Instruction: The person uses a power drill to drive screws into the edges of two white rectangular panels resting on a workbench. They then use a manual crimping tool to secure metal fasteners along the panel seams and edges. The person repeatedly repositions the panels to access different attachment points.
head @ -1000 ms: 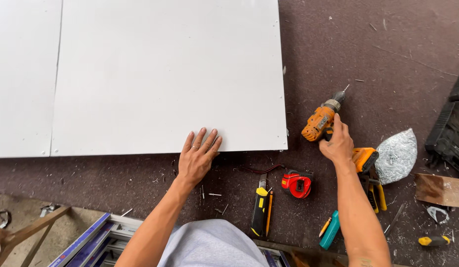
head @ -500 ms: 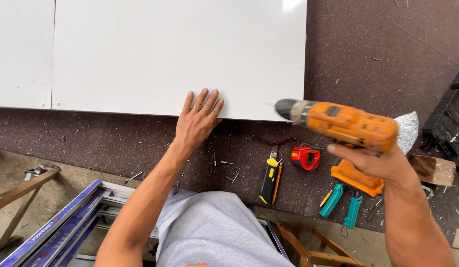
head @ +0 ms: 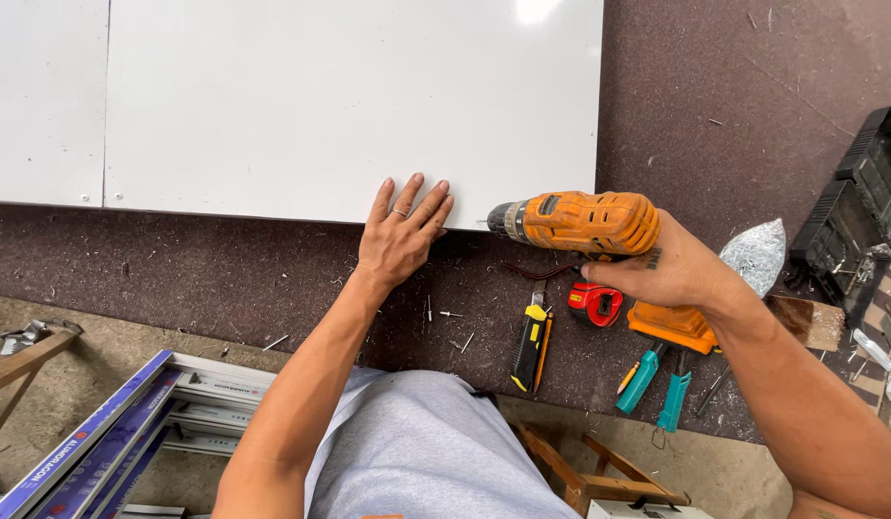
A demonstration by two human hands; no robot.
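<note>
My left hand lies flat, fingers spread, on the near edge of a large white panel that rests on a dark brown board. My right hand grips an orange cordless drill by its handle. The drill lies level, its chuck pointing left toward my left hand's fingers and the panel's near edge. A second white panel butts against the first on the left.
Below the drill lie a yellow-black utility knife, a small red tape measure, teal-handled pliers and loose screws. A crumpled foil bag and a black case sit right. Blue-wrapped aluminium profiles lie lower left.
My right hand lifted the drill off the board and swung it level, chuck toward the panel's edge. My left hand stayed pressed on the panel. The view shifted closer.
</note>
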